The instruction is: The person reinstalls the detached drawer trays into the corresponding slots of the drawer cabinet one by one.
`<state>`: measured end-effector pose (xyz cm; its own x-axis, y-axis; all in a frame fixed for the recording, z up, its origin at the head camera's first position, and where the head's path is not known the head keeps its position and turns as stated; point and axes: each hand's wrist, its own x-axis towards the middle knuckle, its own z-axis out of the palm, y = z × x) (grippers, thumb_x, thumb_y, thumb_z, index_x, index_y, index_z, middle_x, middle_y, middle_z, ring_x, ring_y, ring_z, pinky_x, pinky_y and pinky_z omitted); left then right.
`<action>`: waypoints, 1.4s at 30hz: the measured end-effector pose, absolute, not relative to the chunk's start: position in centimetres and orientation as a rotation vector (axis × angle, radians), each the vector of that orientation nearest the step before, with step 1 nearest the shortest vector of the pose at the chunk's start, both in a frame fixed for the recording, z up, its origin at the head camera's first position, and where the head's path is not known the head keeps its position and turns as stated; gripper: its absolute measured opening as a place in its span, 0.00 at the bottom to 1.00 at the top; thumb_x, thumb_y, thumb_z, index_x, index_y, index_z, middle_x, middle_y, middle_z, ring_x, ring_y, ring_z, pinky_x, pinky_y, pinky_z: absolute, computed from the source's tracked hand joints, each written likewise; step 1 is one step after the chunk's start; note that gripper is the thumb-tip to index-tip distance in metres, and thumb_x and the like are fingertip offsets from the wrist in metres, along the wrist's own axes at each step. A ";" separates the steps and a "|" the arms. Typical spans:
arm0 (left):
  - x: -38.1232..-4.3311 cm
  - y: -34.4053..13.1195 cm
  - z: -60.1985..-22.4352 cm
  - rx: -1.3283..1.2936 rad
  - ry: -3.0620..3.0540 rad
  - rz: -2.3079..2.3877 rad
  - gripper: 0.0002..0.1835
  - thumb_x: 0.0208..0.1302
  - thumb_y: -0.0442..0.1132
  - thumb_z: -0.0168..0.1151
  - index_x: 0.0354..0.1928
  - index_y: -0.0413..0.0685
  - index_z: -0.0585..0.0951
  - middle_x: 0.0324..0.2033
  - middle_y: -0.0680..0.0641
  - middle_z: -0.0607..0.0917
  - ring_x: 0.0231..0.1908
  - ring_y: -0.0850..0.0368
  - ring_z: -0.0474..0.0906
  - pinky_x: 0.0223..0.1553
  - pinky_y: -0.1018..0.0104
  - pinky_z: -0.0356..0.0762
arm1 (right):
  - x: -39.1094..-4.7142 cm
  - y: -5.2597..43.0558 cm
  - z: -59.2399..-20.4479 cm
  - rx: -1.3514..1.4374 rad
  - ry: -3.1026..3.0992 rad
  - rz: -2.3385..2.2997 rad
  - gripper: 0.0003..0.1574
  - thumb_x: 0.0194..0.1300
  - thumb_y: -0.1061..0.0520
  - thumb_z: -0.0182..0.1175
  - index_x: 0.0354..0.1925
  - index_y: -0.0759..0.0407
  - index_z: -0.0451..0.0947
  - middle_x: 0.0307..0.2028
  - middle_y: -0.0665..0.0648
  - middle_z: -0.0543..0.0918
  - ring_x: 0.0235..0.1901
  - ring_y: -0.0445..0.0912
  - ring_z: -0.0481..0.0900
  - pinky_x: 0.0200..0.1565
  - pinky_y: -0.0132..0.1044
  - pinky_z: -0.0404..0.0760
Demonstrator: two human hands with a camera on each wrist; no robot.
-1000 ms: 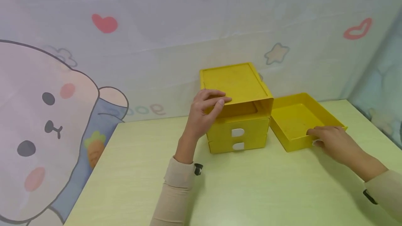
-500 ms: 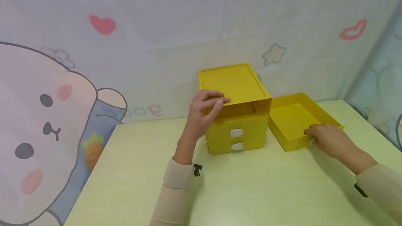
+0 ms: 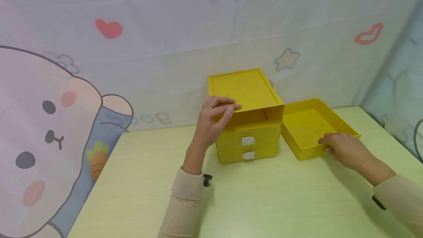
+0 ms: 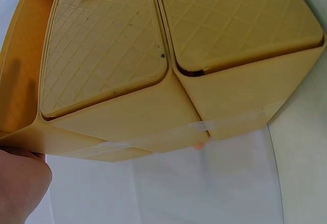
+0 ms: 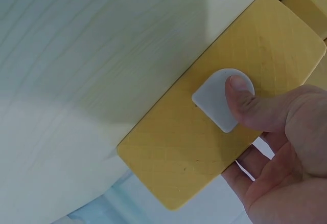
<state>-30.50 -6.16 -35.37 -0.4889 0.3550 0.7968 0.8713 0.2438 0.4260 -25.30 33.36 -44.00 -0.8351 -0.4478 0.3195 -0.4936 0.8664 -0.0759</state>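
Note:
A yellow drawer cabinet (image 3: 248, 144) stands against the back wall, its top compartment without a drawer and two closed drawers with white tabs below. My left hand (image 3: 211, 120) rests on the front left of its top, fingers lying over the panel and thumb at the front edge. To the cabinet's right, a pulled-out yellow drawer (image 3: 305, 151) lies on the table, its inside bare. My right hand (image 3: 345, 150) grips its front wall, fingers over the rim. In the right wrist view, the thumb (image 5: 240, 96) presses on the drawer's white tab handle (image 5: 217, 106).
A pale wood-look table (image 3: 257, 201) carries everything, with its right edge beyond the drawer. Behind hangs a white cloth (image 3: 181, 47) printed with hearts, a star and a large cartoon animal (image 3: 59, 139). A dark cable (image 3: 417, 140) shows at far right.
The head view has shifted slightly. My right forearm has moved a little left, while both hands keep their places on the cabinet and the drawer.

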 end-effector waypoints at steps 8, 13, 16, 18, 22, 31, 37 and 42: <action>-28.6 -6.2 -33.7 -1.104 -1.981 -1.209 0.11 0.70 0.32 0.56 0.44 0.40 0.87 0.46 0.39 0.82 0.51 0.44 0.72 0.56 0.53 0.66 | -25.1 33.1 -43.9 0.705 -2.748 0.209 0.14 0.49 0.71 0.69 0.38 0.65 0.85 0.36 0.61 0.85 0.31 0.53 0.80 0.36 0.50 0.81; -28.5 -5.9 -33.6 -1.138 -1.953 -1.217 0.10 0.68 0.27 0.57 0.43 0.37 0.87 0.45 0.37 0.82 0.50 0.42 0.72 0.54 0.53 0.67 | -24.4 33.5 -44.3 0.699 -2.762 0.217 0.12 0.51 0.72 0.66 0.36 0.63 0.85 0.35 0.58 0.85 0.31 0.51 0.79 0.36 0.48 0.80; -28.6 -5.8 -33.7 -1.150 -1.952 -1.224 0.10 0.68 0.27 0.57 0.43 0.37 0.86 0.45 0.38 0.82 0.51 0.42 0.72 0.55 0.54 0.67 | -23.8 33.7 -44.6 0.693 -2.775 0.239 0.12 0.53 0.72 0.65 0.37 0.61 0.85 0.36 0.57 0.85 0.33 0.52 0.80 0.37 0.49 0.80; -28.6 -5.8 -33.7 -1.148 -1.956 -1.229 0.10 0.68 0.27 0.57 0.43 0.37 0.86 0.46 0.38 0.82 0.51 0.43 0.72 0.55 0.55 0.67 | -23.3 33.9 -44.8 0.694 -2.771 0.236 0.13 0.53 0.71 0.66 0.38 0.60 0.85 0.36 0.56 0.85 0.34 0.51 0.81 0.38 0.48 0.81; -28.6 -6.0 -33.7 -1.129 -1.970 -1.235 0.10 0.69 0.29 0.56 0.43 0.39 0.87 0.46 0.40 0.82 0.51 0.44 0.72 0.55 0.57 0.67 | -22.1 33.8 -44.9 0.716 -2.767 0.223 0.13 0.53 0.69 0.68 0.38 0.56 0.85 0.36 0.53 0.85 0.34 0.49 0.81 0.37 0.47 0.81; -28.6 -6.2 -33.6 -1.134 -1.955 -1.217 0.10 0.68 0.28 0.57 0.43 0.38 0.87 0.45 0.39 0.82 0.50 0.44 0.72 0.55 0.55 0.67 | -19.1 33.6 -45.1 0.760 -2.733 0.173 0.18 0.46 0.65 0.74 0.34 0.48 0.82 0.29 0.40 0.77 0.25 0.33 0.68 0.29 0.35 0.77; -28.8 -6.3 -33.9 -1.104 -1.998 -1.212 0.11 0.71 0.34 0.56 0.45 0.43 0.87 0.47 0.42 0.82 0.52 0.47 0.72 0.56 0.57 0.67 | -17.5 33.8 -45.7 0.778 -2.698 0.150 0.20 0.44 0.67 0.74 0.33 0.47 0.82 0.28 0.38 0.76 0.25 0.31 0.66 0.28 0.33 0.77; -28.5 -6.1 -33.8 -1.111 -1.990 -1.219 0.11 0.70 0.31 0.56 0.45 0.40 0.87 0.48 0.39 0.82 0.52 0.44 0.72 0.56 0.56 0.67 | -15.8 33.8 -45.8 0.737 -2.773 0.119 0.22 0.44 0.71 0.72 0.32 0.47 0.82 0.27 0.37 0.74 0.24 0.32 0.63 0.28 0.32 0.77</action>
